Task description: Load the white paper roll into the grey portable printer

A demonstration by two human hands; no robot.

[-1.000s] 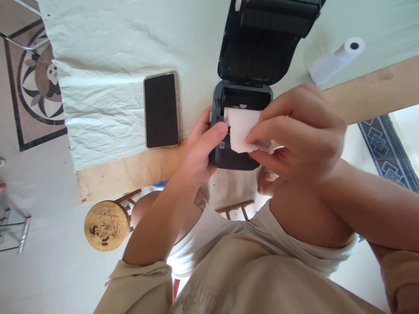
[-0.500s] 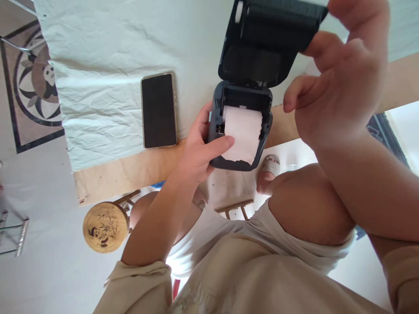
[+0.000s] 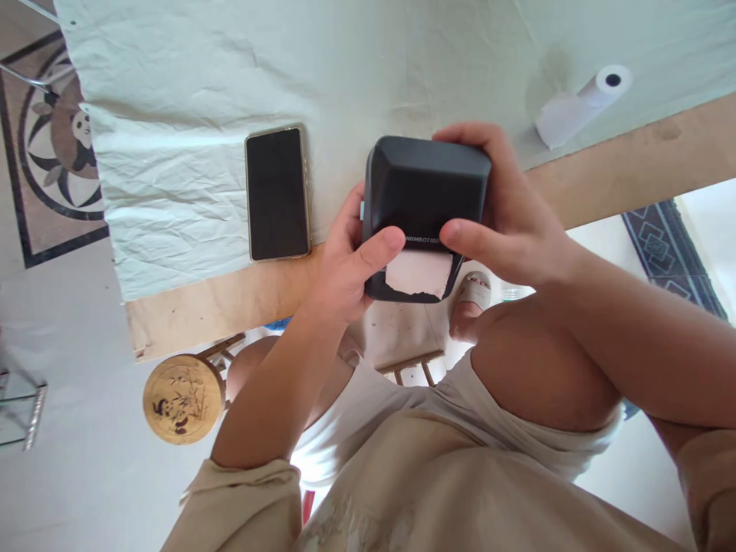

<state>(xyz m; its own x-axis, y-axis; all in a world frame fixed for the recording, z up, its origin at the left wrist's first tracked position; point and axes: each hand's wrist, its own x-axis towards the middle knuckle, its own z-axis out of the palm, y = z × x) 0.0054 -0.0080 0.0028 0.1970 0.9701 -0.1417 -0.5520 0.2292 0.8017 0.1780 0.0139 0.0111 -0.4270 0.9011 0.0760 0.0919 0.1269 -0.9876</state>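
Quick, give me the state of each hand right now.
Left hand: closed around the left side of the black label printer, thumb on its front.
Right hand: gripping the printer's shut lid and right side; paper strip sticks out below.

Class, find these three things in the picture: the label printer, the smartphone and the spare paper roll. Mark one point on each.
label printer (image 3: 425, 184), head view, on its closed dark lid.
smartphone (image 3: 277, 193), head view, middle of its black screen.
spare paper roll (image 3: 580, 103), head view, on its white side.
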